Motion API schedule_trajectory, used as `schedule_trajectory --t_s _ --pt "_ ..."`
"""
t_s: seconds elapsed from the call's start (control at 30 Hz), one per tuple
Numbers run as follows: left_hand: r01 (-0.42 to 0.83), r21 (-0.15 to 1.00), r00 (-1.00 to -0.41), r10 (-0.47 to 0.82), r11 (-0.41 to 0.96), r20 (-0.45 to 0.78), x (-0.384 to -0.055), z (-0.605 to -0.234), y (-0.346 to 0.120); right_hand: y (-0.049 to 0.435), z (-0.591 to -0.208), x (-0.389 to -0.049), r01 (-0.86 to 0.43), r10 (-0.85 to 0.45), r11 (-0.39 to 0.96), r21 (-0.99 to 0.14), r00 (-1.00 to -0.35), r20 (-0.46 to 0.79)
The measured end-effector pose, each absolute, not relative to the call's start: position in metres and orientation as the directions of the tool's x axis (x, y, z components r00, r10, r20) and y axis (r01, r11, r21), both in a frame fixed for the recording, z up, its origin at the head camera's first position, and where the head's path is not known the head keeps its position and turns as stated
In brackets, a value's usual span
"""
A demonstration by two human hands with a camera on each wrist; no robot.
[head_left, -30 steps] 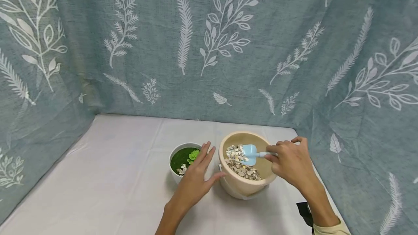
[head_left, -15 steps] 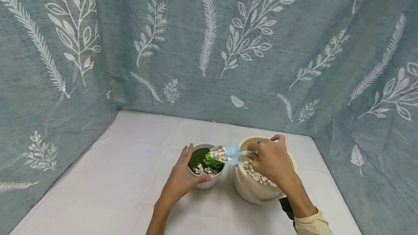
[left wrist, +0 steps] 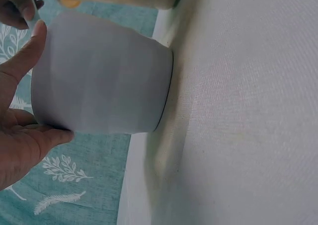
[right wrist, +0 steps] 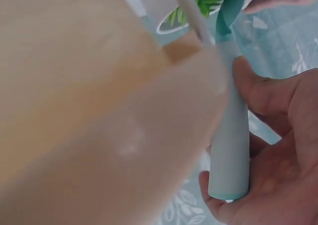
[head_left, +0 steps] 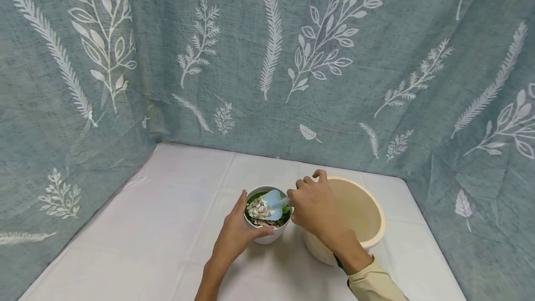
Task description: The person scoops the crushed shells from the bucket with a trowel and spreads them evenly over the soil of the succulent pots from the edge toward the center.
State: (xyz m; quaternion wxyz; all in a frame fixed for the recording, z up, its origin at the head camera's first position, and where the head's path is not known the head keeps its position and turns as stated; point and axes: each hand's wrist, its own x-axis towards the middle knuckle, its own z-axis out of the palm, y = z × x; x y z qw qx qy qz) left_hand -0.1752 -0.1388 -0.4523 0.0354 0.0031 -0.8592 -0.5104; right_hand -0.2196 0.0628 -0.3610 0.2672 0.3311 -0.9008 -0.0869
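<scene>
A small blue hand trowel loaded with pale stone chips is over the white pot, its blade tilted toward the left. My right hand grips the trowel's handle, fingers wrapped round it in the right wrist view. My left hand holds the pot near its rim, thumb on the near side and fingers on the left; the left wrist view shows the pot's smooth side wall. Inside the pot are a green surface and a green leafy plant, partly hidden by the trowel.
A cream bucket stands just right of the pot, beneath my right forearm. White cloth covers the table. Blue-green curtain with white leaf prints hangs at the back and sides.
My right hand has carried the loaded trowel left from the bucket to over the pot and tilted it. My left hand has gone from hovering near the pot to holding its rim.
</scene>
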Motion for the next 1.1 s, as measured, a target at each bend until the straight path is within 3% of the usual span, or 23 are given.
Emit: schedule_trajectory --t_s 0.4,0.67,0.9,1.1 --pt "0.056 0.872 -0.996 -0.034 0.486 0.083 -0.176 -0.455 -0.139 0.056 -0.361 -0.215 -0.519 -0.7 0.709 0.478 -0.433 0.568" --pt "0.039 0.888 -0.998 -0.024 0.459 0.057 -0.176 -0.456 -0.14 0.057 -0.36 -0.211 -0.499 -0.689 0.713 0.493 -0.365 0.627" --pt "0.048 0.88 -0.998 -0.022 0.473 0.067 -0.176 -0.456 -0.14 0.067 -0.357 -0.208 -0.522 -0.614 0.764 0.38 -0.406 0.677" --pt "0.06 0.873 -0.997 -0.011 0.484 0.074 -0.177 -0.456 -0.139 0.093 -0.355 -0.202 -0.545 -0.437 0.831 0.111 -0.517 0.736"
